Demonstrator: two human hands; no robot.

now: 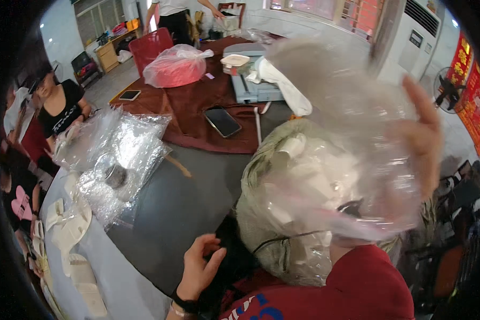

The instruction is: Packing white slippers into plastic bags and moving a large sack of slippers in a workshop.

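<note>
My right hand (425, 141) is raised on the right side, smeared by motion, with a large clear plastic bag (352, 114) gripped in it. The bag billows over a pale green woven sack (246, 205) that stands at the table's edge. White plastic pieces (325, 165) fill the sack's mouth, partly hidden behind the film. At the lower middle, my left hand (200, 266) holds nothing, its fingers loosely bent and the thumb apart. A dark band circles that wrist. A thin black cord (288, 238) crosses the sack's near side.
Clear plastic bags (128, 154) and white moulded parts (72, 229) lie on the grey table (192, 202). Beyond are a phone (222, 121), a brown cloth (184, 114), a red bundle in plastic (178, 66) and a grey-blue case (250, 88). A person (58, 104) sits at left.
</note>
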